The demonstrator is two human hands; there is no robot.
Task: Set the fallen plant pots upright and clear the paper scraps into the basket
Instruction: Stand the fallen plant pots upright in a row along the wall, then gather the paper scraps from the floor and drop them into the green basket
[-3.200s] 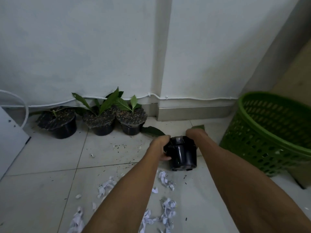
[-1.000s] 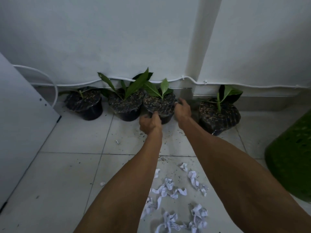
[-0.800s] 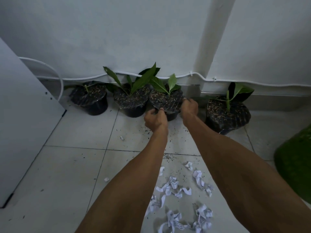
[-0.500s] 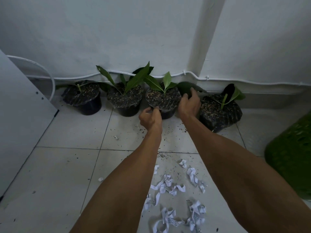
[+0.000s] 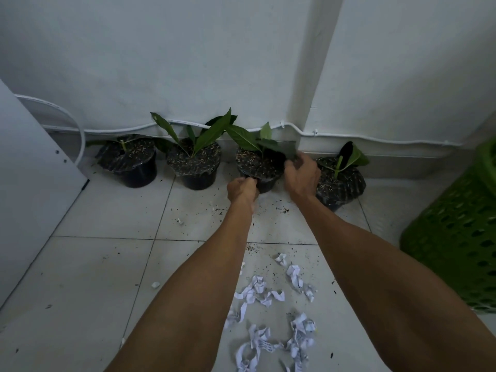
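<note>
Four plant pots stand in a row along the far wall. Left hand is curled closed on the near rim of the third pot, upright. Right hand is half open at that pot's right side, fingers touching a dark leaf; firm grip cannot be told. Fourth pot sits just right, leaning a bit. Two upright pots at left: first pot, second pot. Paper scraps lie on the near floor between the forearms. Green basket at right edge, well apart from the scraps.
</note>
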